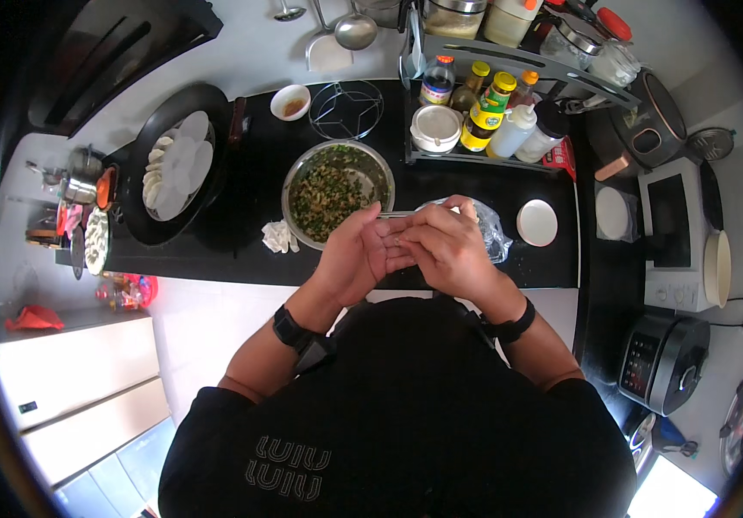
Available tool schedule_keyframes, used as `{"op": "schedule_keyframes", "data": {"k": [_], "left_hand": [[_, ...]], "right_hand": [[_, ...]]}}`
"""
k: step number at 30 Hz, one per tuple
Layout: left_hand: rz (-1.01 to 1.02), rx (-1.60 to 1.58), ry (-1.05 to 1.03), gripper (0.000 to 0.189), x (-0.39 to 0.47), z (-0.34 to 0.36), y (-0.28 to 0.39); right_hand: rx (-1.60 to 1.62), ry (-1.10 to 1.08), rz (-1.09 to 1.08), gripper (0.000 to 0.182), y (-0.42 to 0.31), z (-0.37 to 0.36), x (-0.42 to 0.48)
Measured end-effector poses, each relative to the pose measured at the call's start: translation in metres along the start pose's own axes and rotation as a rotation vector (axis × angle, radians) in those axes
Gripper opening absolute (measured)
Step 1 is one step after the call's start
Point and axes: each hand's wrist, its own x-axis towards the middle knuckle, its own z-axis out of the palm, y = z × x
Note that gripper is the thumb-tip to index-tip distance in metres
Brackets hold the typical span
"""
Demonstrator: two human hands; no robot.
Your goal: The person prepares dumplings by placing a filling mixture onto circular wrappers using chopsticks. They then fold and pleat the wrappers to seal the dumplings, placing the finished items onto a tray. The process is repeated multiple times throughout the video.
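Observation:
My left hand [362, 252] is palm up over the counter's front, fingers stretched towards my right hand [452, 246]. The right hand is curled, its fingertips touching the left fingers. A thin metal utensil [397, 214] runs from beside my left thumb into the right hand, which seems to grip it; its far end is hidden. Whether anything small lies between the fingertips, I cannot tell. Just beyond the left hand stands a steel bowl [387, 169] of chopped green and brown filling [327, 194]. Behind the right hand lies a clear plastic bag [496, 233], partly covered.
At left, a black wok [210, 97] holds white dumplings [153, 169] and round pale wrappers [184, 165]. A crumpled tissue [278, 237], small bowl [290, 102], wire stand [347, 110] and white dish [537, 223] surround the steel bowl. A rack [494, 160] holds sauce bottles [489, 111].

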Motion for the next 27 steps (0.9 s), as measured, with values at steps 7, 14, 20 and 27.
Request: {"op": "schedule_keyframes", "data": {"k": [7, 14, 20, 27], "left_hand": [[-0.009, 0.026, -0.012, 0.074, -0.0008, 0.0021, 0.0005], [0.005, 0.008, -0.018, 0.074, -0.0005, 0.003, -0.0016], [0.007, -0.004, -0.029, 0.071, -0.0017, 0.0014, -0.0024], [-0.043, -0.118, -0.088, 0.07, 0.0004, 0.0018, -0.0035]], "right_hand": [[-0.015, -0.032, -0.019, 0.014, -0.002, -0.0014, 0.0036], [-0.046, -0.031, -0.018, 0.014, -0.0051, -0.003, 0.0052], [-0.064, -0.069, -0.021, 0.009, -0.0088, -0.0076, 0.0094], [-0.046, -0.097, -0.053, 0.007, -0.0048, -0.0011, 0.0076]]}}
